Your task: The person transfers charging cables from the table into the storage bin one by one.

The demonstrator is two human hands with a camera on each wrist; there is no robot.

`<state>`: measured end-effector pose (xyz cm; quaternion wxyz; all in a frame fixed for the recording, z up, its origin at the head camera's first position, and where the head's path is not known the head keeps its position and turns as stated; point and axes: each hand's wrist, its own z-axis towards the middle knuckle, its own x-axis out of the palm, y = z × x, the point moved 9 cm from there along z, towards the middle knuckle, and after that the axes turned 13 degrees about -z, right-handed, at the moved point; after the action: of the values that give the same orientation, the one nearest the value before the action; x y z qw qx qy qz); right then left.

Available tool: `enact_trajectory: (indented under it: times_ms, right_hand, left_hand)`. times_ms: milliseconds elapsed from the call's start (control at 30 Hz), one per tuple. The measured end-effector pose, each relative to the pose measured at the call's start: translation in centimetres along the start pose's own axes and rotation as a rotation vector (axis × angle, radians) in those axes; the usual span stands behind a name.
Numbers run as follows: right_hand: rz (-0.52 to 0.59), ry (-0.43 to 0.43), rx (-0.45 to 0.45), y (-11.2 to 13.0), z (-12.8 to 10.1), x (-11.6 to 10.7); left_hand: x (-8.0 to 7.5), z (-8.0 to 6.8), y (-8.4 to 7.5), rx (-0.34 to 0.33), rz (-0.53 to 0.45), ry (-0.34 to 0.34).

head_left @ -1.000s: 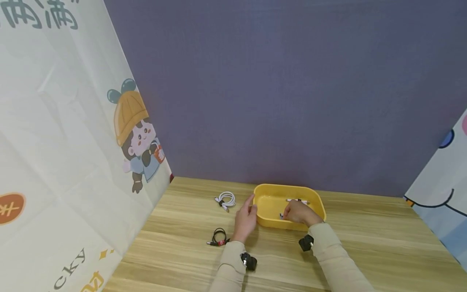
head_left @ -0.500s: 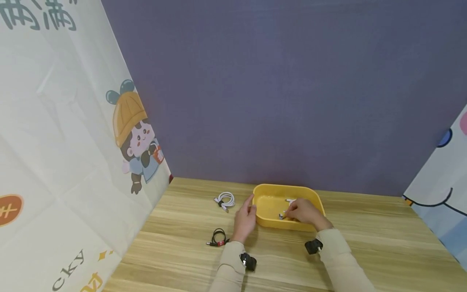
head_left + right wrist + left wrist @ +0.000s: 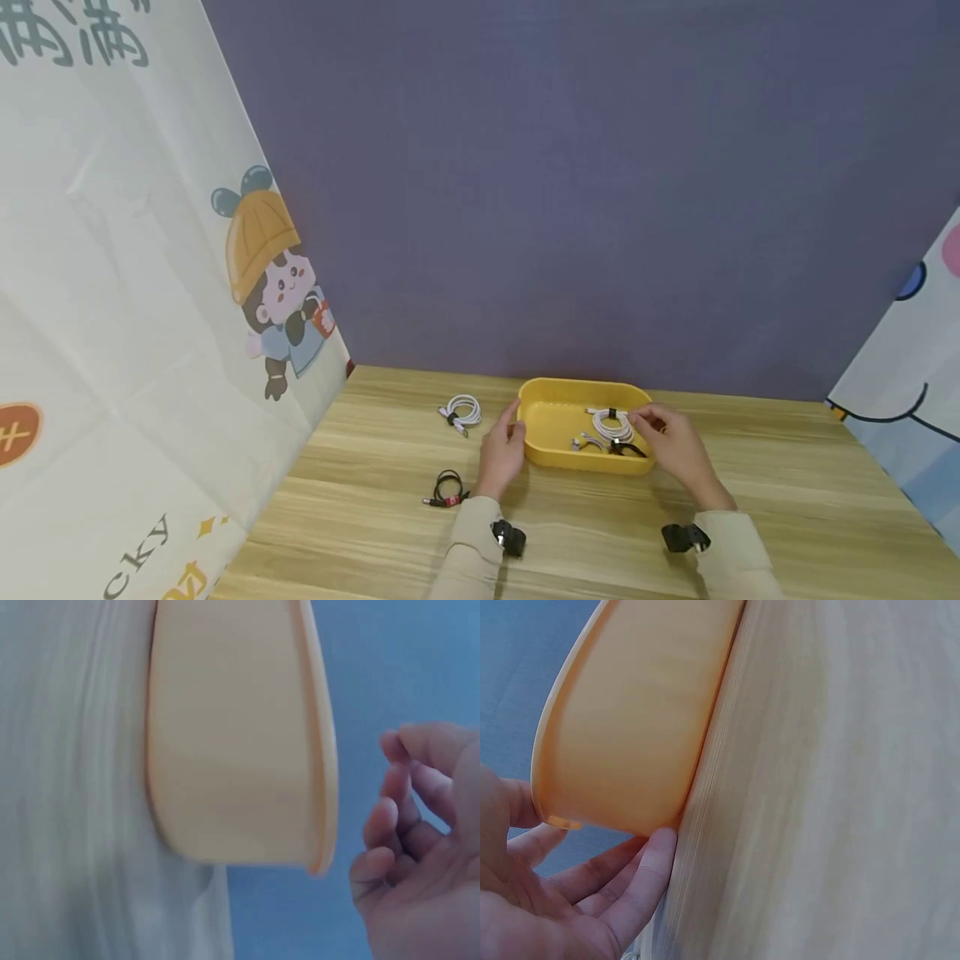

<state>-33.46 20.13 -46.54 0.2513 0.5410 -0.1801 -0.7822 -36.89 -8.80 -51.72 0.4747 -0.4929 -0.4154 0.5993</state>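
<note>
My left hand (image 3: 501, 457) rests against the left end of a yellow tray (image 3: 555, 460). In the left wrist view its fingers (image 3: 646, 877) touch the tray's end wall near the bottom and rim. Above the tray's right end is my right hand (image 3: 678, 446), its fingers loosely bent with nothing visible between them, as the right wrist view shows. Inside the tray lie a coiled white cable (image 3: 612, 426) with a black tie, a short grey-white cable (image 3: 589, 441) and a black cable (image 3: 628, 450); my right fingertips partly cover that end.
Left of the tray, a coiled white cable (image 3: 464, 410) lies on the wooden table (image 3: 570, 533). Nearer to me is a small looped black cable (image 3: 447, 489) with a red tag, close to my left wrist. A dark wall panel (image 3: 585, 208) stands behind.
My right hand has risen and moved right, from inside the tray to its right end. The cables it covered now show. My left hand stays at the tray's left end.
</note>
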Motion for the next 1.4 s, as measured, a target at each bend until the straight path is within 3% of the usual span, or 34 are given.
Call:
enact_trajectory:
  times_ms: [100,200,333,600,833,1133,1400]
  right_hand:
    - [-0.009,-0.08,0.033,-1.5,-0.7,-1.0]
    - [0.01,-0.099,0.091,-3.0,-1.2,-1.3]
    - [0.022,-0.076,0.142,-4.6,-1.7,-1.2]
    - [0.03,-0.012,0.158,-6.5,-2.1,-0.5]
    - [0.173,0.033,0.197,-7.2,-2.3,0.3]
    - [0.339,0.096,0.224,-8.2,-2.4,1.4]
    - [0.383,0.151,0.229,-8.7,-2.7,1.9]
  left_hand:
    - [0.0,0.0,0.0,-0.004,-0.002,0.004]
    - [0.0,0.0,0.0,-0.002,0.002,0.005]
    - [-0.1,0.0,0.1,-0.011,0.005,0.004]
    - [0.0,0.1,0.2,-0.008,-0.006,0.009]
    - [-0.1,0.0,0.0,0.032,-0.015,0.006]
    - [-0.2,0.0,-0.1,-0.002,-0.026,0.018]
    - [-0.2,0.0,-0.1,0.001,-0.008,0.017]
